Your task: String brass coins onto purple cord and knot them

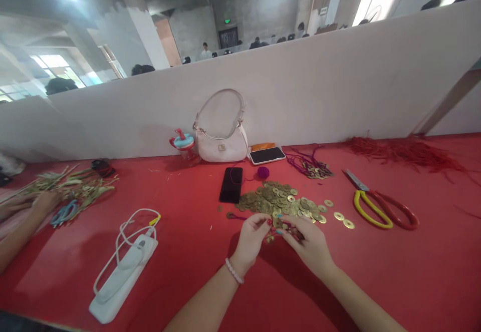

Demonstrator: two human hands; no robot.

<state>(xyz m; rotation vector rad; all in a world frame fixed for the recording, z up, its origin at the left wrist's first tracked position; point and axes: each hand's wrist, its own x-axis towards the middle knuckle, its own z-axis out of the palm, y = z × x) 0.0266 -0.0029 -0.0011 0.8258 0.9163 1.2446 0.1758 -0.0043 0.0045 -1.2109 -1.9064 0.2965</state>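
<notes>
My left hand [248, 241] is closed in a pinch, with a purple cord [239, 217] running out from behind it to a coin at its left. Close beside it, my right hand [313, 247] grips a brass coin [277, 223] with a hole in the middle, between thumb and fingers. More coins and cord hang partly hidden under the fingers. Just beyond both hands spreads a heap of brass coins [268, 199]. A small ball of purple thread [263, 172] lies behind the heap.
On the red table [180, 252] lie a black phone [230, 185], a white-framed phone [267, 155], strung coins [317, 170], scissors [376, 204], red strands [406, 154] and a power strip [124, 279]. A handbag [222, 147] and cup [185, 149] stand against the partition. Another person's hands [45, 203] are at left.
</notes>
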